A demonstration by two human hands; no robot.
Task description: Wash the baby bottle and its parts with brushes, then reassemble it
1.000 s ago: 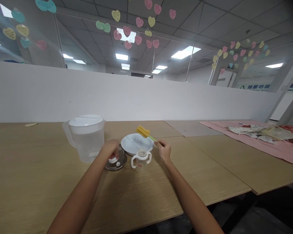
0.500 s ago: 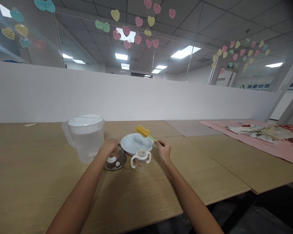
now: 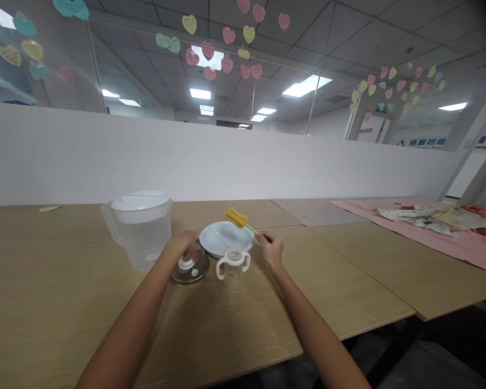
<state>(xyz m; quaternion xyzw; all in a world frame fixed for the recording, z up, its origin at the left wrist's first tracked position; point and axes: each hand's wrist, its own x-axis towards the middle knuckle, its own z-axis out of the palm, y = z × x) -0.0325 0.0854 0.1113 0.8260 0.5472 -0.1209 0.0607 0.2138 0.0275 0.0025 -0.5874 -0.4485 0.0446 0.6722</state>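
Note:
In my right hand is the thin green handle of a sponge bottle brush, its yellow head raised above a white bowl. My left hand reaches down over a dark see-through dish, fingers curved downward and apart. Just beneath its fingertips a white bottle collar lies in the dish; whether they touch is hard to see. A small white round piece is in there too. Between my hands, in front of the bowl, a clear baby bottle with two white handles stands upright, its mouth uncovered.
Left of the dish stands a clear plastic pitcher with a white lid. On the right a pink cloth bears a doll-like figure in pale clothing. A low white partition runs behind the wooden table.
My left hand's fingers have lifted and spread slightly, showing more of the white collar in the dish. My right hand and the brush hold nearly still; the view has shifted a little.

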